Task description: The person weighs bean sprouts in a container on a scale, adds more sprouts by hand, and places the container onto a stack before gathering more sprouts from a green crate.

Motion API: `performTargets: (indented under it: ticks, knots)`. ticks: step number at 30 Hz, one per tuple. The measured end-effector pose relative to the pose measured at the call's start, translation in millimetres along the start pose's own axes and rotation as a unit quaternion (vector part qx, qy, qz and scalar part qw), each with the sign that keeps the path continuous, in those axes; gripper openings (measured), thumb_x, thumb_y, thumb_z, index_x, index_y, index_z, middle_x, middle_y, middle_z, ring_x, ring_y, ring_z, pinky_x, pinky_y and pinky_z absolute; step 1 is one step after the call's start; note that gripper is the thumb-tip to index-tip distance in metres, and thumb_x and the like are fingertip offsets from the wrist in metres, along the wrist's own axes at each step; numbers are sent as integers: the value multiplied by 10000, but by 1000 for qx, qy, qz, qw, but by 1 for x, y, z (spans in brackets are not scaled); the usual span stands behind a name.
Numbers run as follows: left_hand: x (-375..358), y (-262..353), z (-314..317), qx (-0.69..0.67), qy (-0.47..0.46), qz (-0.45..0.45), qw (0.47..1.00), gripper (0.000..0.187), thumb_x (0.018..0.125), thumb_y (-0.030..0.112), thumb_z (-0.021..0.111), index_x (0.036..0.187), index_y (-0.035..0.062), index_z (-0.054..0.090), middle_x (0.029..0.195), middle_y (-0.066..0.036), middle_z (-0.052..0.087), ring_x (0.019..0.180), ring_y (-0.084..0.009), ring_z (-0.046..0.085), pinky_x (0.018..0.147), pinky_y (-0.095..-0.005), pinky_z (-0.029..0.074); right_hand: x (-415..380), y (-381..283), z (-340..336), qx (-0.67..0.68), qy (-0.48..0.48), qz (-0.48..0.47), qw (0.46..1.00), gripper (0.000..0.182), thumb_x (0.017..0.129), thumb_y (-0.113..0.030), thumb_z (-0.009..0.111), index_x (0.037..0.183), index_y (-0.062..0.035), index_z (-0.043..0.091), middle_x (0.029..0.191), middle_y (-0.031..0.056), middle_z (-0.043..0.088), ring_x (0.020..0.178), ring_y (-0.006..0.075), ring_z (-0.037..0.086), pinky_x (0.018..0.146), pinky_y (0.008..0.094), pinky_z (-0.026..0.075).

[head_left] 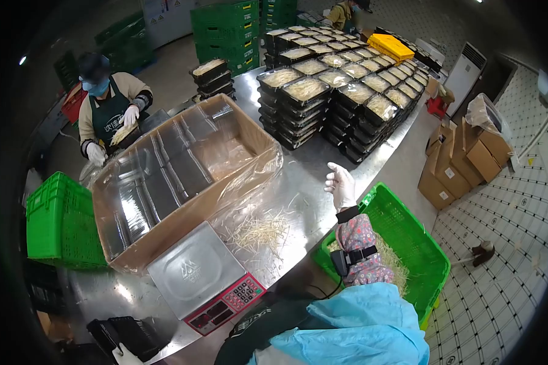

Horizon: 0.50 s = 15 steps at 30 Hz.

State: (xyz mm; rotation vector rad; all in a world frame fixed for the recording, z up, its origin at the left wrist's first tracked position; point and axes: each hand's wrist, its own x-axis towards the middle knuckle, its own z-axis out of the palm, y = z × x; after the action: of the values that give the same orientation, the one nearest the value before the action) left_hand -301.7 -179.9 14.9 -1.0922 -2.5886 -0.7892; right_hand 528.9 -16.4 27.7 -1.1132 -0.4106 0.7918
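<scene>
My left hand, in a white glove, grips the near edge of a black plastic tray at the lower left; part of the hand is cut off by the frame. My right hand, also gloved, is raised over the edge of the steel table with its fingers loosely bent and apart, holding nothing. Beneath that arm stands a green crate with pale, thin sprouts in it. More sprouts lie loose on the table beside a weighing scale.
A cardboard box of stacked black trays takes up the table's middle. Beyond it rise stacks of filled, film-covered trays and a yellow crate. A co-worker handles a filled tray across the table. Cartons stand at right.
</scene>
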Motion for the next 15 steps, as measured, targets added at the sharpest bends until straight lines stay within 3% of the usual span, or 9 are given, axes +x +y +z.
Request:
performTargets:
  ticks: [3,4,5,8,9,10,11,13,15]
  knots:
    - [2,105,-21,-199,28,26,979,295,890,207,704,928,-75,631,803,-105,647,745,-202,577,746,-313,477,-23,8,-15,14,7,-8,1000,275,978,-279,526,1135,-86,644,773,-2,594,589,92,567,505,242,500]
    - [6,131,-10,-202,67,83,974,279,886,176,708,950,-83,627,820,-101,635,765,-178,556,755,-307,472,-34,6,-20,23,19,-5,1000,277,981,-270,518,1143,-82,640,774,-1,590,585,93,565,507,243,501]
    - [-3,184,-7,-296,72,66,950,257,875,141,715,950,-88,626,824,-91,632,784,-166,548,776,-306,467,-45,7,-25,33,31,2,999,280,983,-262,509,1150,-78,636,775,0,585,582,94,563,508,245,502]
    - [-47,309,12,-386,-94,179,900,322,869,114,706,1107,-81,611,991,-124,657,908,-203,595,847,-331,471,-87,-5,-48,-6,60,-31,998,293,998,-251,485,1160,-55,631,774,7,577,577,98,558,506,241,498]
    - [-71,341,33,-412,-114,308,850,294,889,102,665,1127,-64,614,1029,-158,671,951,-231,621,871,-340,473,-103,-11,-60,-17,72,-38,997,304,997,-275,502,1153,-50,633,767,4,575,578,93,556,505,240,496]
    - [-103,382,20,-403,-224,355,813,278,892,85,635,1133,-53,617,1063,-195,667,975,-284,639,889,-352,477,-122,-18,-74,-38,77,-54,995,308,993,-289,517,1149,-51,635,762,1,575,579,88,555,504,237,492]
    - [-127,406,44,-420,-321,435,729,308,881,73,635,1160,-54,610,1101,-203,666,1021,-266,640,911,-342,479,-143,-25,-91,-61,83,-71,992,314,989,-304,532,1145,-53,637,757,-1,575,581,84,553,503,235,489]
    - [-190,450,54,-413,-386,544,620,253,853,62,602,1100,38,651,1007,-179,673,950,-348,643,850,-398,510,-181,-40,-131,-75,136,-66,986,320,986,-317,546,1143,-54,638,752,-7,578,583,75,550,505,229,482]
    - [-241,476,91,-359,-393,629,567,213,835,75,574,1026,72,670,958,-158,678,904,-349,646,793,-431,516,-221,-54,-177,-96,206,-78,971,308,991,-306,543,1138,-53,638,753,-8,587,591,73,557,511,222,475]
